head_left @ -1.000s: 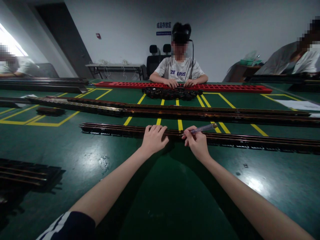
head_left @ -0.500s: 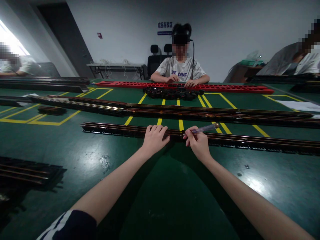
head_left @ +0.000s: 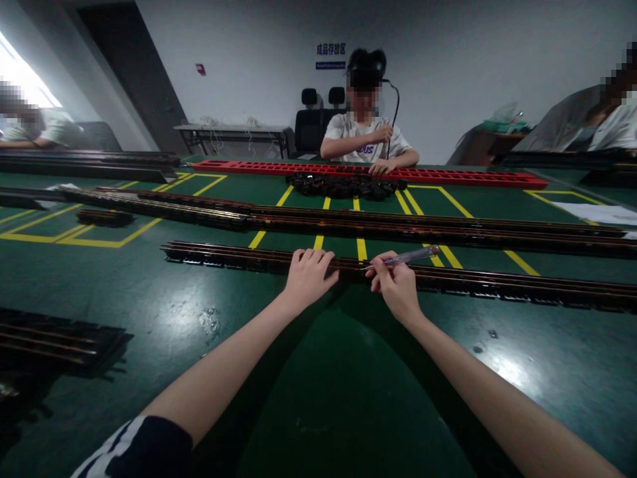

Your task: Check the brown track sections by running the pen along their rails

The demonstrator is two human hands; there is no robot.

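Note:
A long dark rail strip (head_left: 239, 256) with thin copper-coloured lines lies across the green table in front of me. My left hand (head_left: 309, 279) rests on the strip near its middle, fingers wrapped over its far edge. Just to the right, my right hand (head_left: 395, 285) grips a screwdriver (head_left: 411, 256) with a clear purplish handle. The tool slants, its handle end up to the right and its thin tip down at the strip, between the two hands. What the tip touches is too small to tell.
Beyond lie more dark strips (head_left: 448, 224), a pile of black parts (head_left: 343, 186) and a red slotted frame (head_left: 472, 176), where a person (head_left: 368, 139) sits. Another dark strip bundle (head_left: 44, 338) lies at the near left. White paper (head_left: 597, 212) is at the right.
The person opposite has raised one hand from the red frame to chest height. My hands and the screwdriver have kept their places on the strip; the view has shifted very slightly.

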